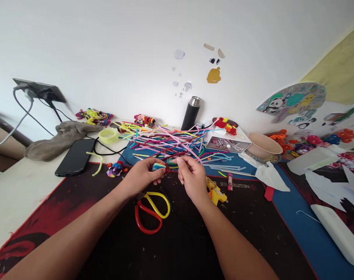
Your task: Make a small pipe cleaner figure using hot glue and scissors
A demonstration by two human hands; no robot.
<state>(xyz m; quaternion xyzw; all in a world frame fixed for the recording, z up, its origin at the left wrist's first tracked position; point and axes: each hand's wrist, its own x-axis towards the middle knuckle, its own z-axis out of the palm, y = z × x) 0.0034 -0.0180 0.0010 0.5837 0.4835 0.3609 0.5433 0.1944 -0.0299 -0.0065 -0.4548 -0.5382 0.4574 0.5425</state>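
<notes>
My left hand is closed around a small coil of fuzzy pipe cleaner, light blue and yellow with dark red at its right edge. Just to the right, my right hand makes a pinch with thumb and forefinger; what lies in it is too thin to make out. A small gap separates the two hands. Below them, scissors with one red and one yellow handle lie on the black mat. A yellow glue gun rests beside my right wrist, partly hidden by it.
Behind my hands spreads a heap of coloured pipe cleaners. A black flask stands by the wall. To the left are a phone and a roll of tape; to the right, a clear-fronted box, a bowl and paper scraps.
</notes>
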